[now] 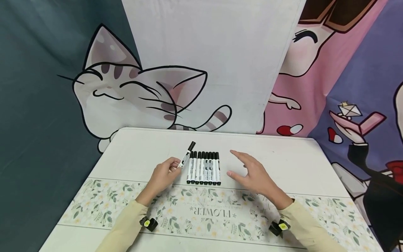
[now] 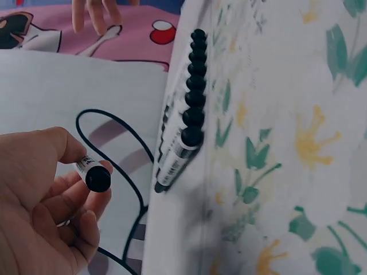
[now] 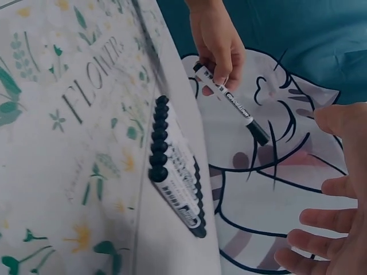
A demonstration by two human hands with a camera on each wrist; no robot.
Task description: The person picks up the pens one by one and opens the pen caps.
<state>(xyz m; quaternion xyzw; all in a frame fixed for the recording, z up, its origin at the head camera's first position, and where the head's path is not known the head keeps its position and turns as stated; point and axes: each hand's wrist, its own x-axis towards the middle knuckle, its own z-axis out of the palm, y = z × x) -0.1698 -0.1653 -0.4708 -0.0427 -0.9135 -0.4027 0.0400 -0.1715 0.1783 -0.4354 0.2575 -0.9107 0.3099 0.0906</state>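
Observation:
My left hand [image 1: 164, 175] pinches a whiteboard marker [image 1: 186, 155] between thumb and fingers, near its lower end. That marker has a white barrel and a black cap, and it leans with the cap up and to the right. Just right of it, several like markers [image 1: 204, 168] lie side by side in a neat row on the table, caps pointing away from me. My right hand [image 1: 253, 175] hovers to the right of the row with fingers spread and nothing in them. In the right wrist view the held marker [image 3: 232, 106] shows in full, raised beside the row.
The white table [image 1: 132, 147] carries a printed floral band [image 1: 201, 210] with the word FLOWER across its near part. Behind it hangs a cloth [image 1: 220, 45] printed with a cartoon cat. Small black devices are strapped at both wrists.

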